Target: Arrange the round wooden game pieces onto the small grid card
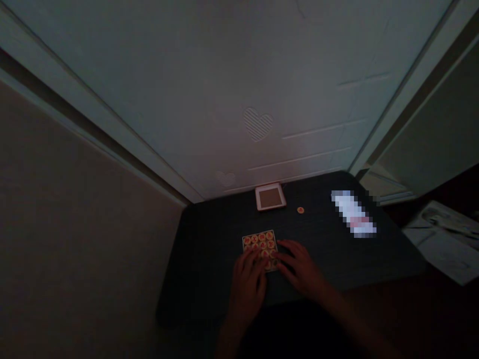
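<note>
A small square tray (243, 238) lies on the dark table, filled with rows of round Chinese chess pieces (262, 245) marked in red. Over its near-left part rests my left hand (247, 281), fingers spread across the pieces and hiding some of them. My right hand (304, 271) is at the tray's right side, its fingers apart, with fingertips at the right edge and lower right corner. A dark gap shows in that corner. Neither hand visibly grips anything. One loose chess piece (300, 210) lies farther back, to the right of the tray.
The dark table (209, 249) has rounded corners and stands against a white panel (179, 99) with embossed hearts. At its back edge lies a shallow pale box (270, 197) with a brown inside. A bright, pixelated oblong (354, 213) lies at the right. The room is dim.
</note>
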Available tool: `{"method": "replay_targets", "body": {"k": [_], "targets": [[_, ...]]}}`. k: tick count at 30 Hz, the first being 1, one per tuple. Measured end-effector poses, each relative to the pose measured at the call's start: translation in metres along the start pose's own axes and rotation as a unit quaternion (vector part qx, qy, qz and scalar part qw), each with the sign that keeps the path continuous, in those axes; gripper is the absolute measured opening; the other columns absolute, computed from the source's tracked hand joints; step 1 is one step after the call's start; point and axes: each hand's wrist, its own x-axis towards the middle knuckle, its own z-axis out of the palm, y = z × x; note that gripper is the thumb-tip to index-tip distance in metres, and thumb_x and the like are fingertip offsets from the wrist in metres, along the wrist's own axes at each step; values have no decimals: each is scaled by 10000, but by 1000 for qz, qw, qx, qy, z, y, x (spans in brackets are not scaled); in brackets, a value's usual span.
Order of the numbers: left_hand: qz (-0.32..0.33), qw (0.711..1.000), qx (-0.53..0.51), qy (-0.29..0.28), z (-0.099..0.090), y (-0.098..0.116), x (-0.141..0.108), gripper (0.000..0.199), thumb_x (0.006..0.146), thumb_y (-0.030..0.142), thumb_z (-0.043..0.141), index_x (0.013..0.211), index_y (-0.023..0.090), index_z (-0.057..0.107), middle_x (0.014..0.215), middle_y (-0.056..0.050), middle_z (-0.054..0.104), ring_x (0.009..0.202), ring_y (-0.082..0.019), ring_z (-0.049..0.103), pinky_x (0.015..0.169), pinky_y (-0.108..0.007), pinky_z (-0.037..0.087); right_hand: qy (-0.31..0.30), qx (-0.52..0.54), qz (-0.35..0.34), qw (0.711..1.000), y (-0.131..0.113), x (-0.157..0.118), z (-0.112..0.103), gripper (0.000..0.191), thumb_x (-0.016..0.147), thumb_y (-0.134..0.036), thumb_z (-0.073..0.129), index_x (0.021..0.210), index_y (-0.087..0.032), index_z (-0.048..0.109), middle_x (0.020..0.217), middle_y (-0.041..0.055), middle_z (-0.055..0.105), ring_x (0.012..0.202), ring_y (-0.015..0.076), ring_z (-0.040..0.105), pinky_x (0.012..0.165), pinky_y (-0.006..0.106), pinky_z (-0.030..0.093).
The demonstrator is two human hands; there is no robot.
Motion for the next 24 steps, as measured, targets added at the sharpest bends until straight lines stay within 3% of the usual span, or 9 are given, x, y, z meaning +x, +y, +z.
{"method": "replay_targets", "body": {"k": [16,24], "targets": [[4,1000,16,-14,6,-3,5,414,1004,149,461,1395,234,565,1480,-86,574,1436,-290,442,1176,-624,366,-10,0,6,1000,1,2,0,393,979,-334,608,1371,-311,622,1447,87,598,1342,291,542,1082,540,492],[-5,1000,7,3,2,-2,7,387,1003,164,478,1368,240,581,1474,-75,575,1423,-279,449,1182,-611,366,39,54,36,997,7,3,-3,355,995,-341,574,1342,-307,641,1416,88,609,1317,268,560,1093,504,497]]}}
